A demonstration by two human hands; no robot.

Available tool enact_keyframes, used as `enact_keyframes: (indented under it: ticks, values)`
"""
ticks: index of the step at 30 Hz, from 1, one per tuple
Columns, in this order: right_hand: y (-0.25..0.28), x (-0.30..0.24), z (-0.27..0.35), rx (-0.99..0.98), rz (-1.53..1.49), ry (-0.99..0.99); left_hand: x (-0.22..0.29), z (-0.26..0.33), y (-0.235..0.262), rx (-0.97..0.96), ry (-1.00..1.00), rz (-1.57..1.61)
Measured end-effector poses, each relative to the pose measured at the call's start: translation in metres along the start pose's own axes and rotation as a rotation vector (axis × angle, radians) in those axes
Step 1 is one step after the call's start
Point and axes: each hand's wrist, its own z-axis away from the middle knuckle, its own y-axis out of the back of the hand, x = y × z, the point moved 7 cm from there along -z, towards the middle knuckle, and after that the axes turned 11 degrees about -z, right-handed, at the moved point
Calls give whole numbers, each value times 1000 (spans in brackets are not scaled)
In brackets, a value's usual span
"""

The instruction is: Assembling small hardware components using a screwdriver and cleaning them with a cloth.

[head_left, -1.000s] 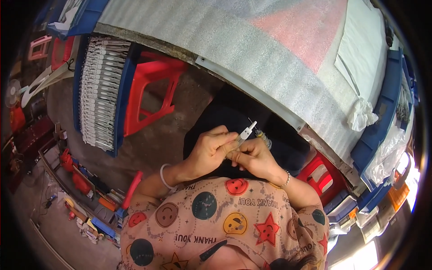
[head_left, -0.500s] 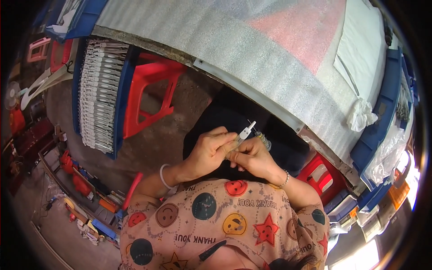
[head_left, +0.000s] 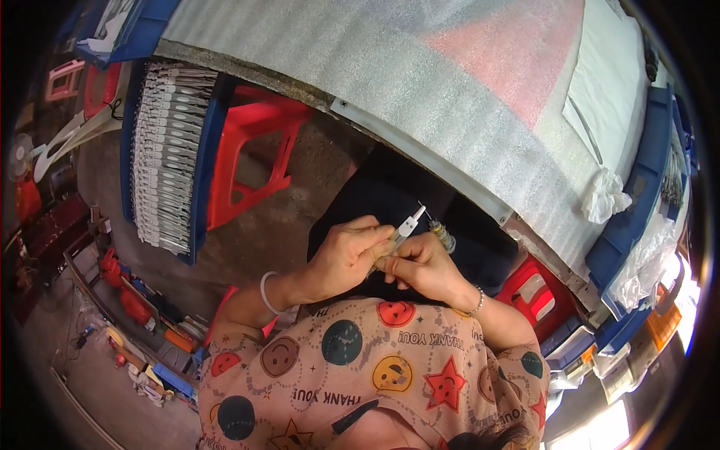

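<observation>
Both of my hands are close together over my dark-clad lap, below the table's edge. My left hand (head_left: 346, 253) is closed round a slim white-and-grey plastic piece (head_left: 409, 225), whose narrow tip points up and to the right. The lower part of the piece is hidden by my fingers. My right hand (head_left: 424, 262) presses thumb and forefinger together against the left fingertips; what it pinches is hidden. Just beyond the right knuckles shows a small pale, yellowish ribbed object (head_left: 442, 237). A thin dark line runs near it and the white tip; whether they join I cannot tell.
A blue tray (head_left: 201, 187) with tightly stacked grey-and-white pieces (head_left: 171, 157) stands left, beside a red stool (head_left: 251, 161). Ahead lies a foam-covered table (head_left: 360, 52) with white sheeting (head_left: 607, 82) and crumpled plastic (head_left: 606, 196). Another blue tray (head_left: 626, 217) is at the right.
The view has shifted slightly. The white piece sits a little lower with its tip tilted, and the pale ribbed object shows more fully beyond my right hand. Both hands keep their grip.
</observation>
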Motion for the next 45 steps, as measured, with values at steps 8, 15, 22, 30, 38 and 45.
enact_keyframes:
  ticks: [8,15,22,30,38,45]
  values:
    - [-3,2,2,-25,-21,-49,-1,4,1,-22,12,5]
    - [-5,1,4,-42,-16,-73,-2,4,2,-47,9,17]
    - [-6,-1,-1,-166,-105,-95,-38,1,-21,-442,313,532]
    - [-7,10,1,-209,-226,-100,-57,9,-55,-691,346,1196]
    - [29,-52,46,474,905,712,-60,3,-45,-473,244,1431]
    - [50,-15,32,481,1060,526,-48,-1,-38,-315,262,894]
